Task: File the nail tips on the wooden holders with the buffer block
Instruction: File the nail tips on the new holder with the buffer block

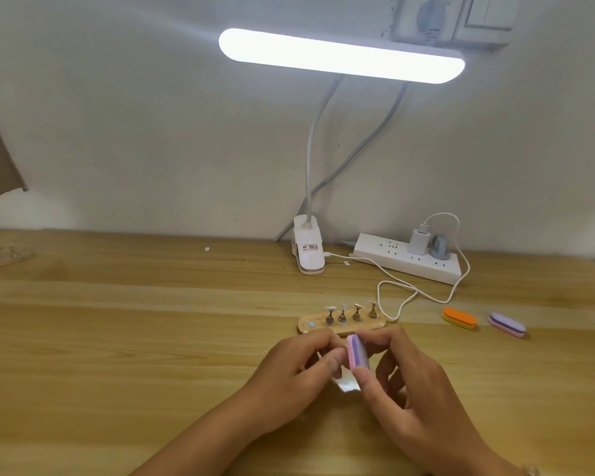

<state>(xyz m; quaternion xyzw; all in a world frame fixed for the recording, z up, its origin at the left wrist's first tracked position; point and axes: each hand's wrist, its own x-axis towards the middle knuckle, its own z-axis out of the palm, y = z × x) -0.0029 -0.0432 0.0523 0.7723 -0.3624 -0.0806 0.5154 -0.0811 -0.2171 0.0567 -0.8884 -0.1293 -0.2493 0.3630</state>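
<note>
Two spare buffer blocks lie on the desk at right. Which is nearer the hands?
The orange-and-yellow block. It lies left of the lilac-and-pink block, closer to the right hand, which holds a third block.

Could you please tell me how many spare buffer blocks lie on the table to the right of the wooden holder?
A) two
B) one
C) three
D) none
A: an orange buffer block and a lilac-topped buffer block lie on the table right of the wooden holder, besides the pink-and-purple buffer block in the right hand's grip.
</note>
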